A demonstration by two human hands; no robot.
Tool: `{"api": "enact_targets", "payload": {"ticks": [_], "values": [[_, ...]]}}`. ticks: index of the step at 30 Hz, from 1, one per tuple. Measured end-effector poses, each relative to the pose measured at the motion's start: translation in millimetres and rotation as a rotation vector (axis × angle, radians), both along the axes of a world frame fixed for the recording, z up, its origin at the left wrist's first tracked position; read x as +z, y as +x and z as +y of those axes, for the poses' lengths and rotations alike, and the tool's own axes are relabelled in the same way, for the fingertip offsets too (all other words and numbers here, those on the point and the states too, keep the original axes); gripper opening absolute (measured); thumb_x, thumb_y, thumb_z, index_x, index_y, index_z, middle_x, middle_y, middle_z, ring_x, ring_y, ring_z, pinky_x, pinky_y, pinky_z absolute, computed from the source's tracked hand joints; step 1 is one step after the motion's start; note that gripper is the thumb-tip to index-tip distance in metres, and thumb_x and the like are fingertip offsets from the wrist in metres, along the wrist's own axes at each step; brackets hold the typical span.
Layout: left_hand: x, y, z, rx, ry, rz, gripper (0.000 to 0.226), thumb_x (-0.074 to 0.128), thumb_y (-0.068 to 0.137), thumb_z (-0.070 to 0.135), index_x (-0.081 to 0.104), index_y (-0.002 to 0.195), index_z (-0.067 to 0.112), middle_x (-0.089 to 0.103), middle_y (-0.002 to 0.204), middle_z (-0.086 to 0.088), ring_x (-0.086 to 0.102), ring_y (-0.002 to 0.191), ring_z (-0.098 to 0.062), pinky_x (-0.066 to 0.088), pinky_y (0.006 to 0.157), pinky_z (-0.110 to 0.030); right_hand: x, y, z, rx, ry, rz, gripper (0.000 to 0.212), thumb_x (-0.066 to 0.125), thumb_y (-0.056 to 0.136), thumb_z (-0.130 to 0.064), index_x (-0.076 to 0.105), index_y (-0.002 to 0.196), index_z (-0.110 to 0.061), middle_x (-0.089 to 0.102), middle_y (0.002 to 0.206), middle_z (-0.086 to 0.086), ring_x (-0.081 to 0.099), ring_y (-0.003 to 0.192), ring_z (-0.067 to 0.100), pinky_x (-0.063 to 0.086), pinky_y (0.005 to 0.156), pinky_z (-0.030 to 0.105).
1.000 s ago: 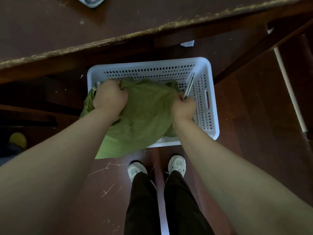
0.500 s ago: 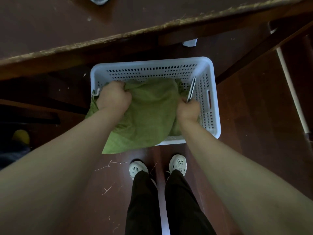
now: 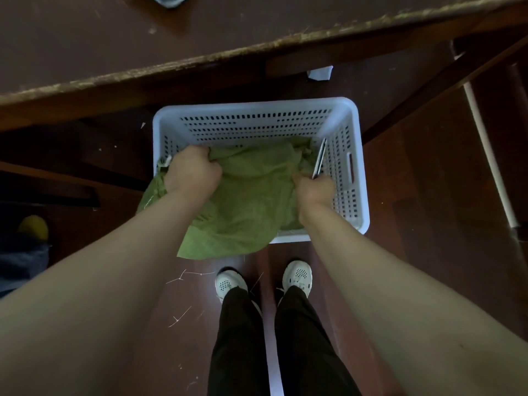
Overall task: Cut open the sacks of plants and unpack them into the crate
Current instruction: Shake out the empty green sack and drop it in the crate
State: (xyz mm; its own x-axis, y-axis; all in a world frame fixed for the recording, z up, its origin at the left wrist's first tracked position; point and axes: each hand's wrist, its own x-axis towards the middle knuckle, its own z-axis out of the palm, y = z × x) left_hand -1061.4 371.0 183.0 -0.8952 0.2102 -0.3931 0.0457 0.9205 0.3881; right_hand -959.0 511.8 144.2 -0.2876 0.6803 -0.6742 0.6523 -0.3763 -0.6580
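The left hand (image 3: 193, 172) is clenched in a fist round a bunched fold of the green sack (image 3: 251, 201), and the right hand (image 3: 313, 191) pinches the sack's opposite side while its curled fingers also hold a slim knife (image 3: 320, 158) that points up and away from the fist. Between the two fists the sack sags, its lower corner draped over the near rim of the white crate (image 3: 285, 104) beneath the hands. Beyond the crate runs a brown table (image 3: 114, 38) edge; nearer, white shoes (image 3: 230, 282) stand on the dark floor (image 3: 428, 224).
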Motion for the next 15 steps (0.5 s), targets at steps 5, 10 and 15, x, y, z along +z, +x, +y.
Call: {"api": "enact_targets", "payload": {"ticks": [5,10,15], "values": [[0,1,-1,0.040,-0.015,-0.007,0.019,0.047,0.089,0.014,0.063,0.096,0.006,0.056,0.086,-0.009,0.054,0.083,-0.029,0.045,0.071,-0.036,5,-1,-4,0.026,-0.013,0.093,0.005,0.064,0.087,-0.013,0.062,0.083,-0.011,0.064,0.081,0.002,0.062,0.078,0.020,0.053,0.068,0.025],[1,4,-4,0.057,-0.014,-0.019,0.018,0.047,0.089,0.014,0.061,0.095,0.005,0.054,0.086,-0.008,0.050,0.080,-0.027,0.043,0.069,-0.034,8,-1,-1,0.053,-0.022,0.161,0.014,0.066,0.084,-0.009,0.060,0.073,-0.014,0.064,0.078,0.003,0.062,0.074,0.018,0.054,0.068,0.028],[0,12,-4,0.004,-0.008,-0.060,0.020,0.048,0.089,0.013,0.062,0.102,0.008,0.058,0.092,-0.008,0.052,0.082,-0.026,0.046,0.069,-0.034,-9,14,2,0.220,0.155,-0.059,0.019,0.056,0.087,-0.009,0.063,0.104,-0.003,0.067,0.098,0.015,0.064,0.093,0.032,0.055,0.079,0.038]]}}
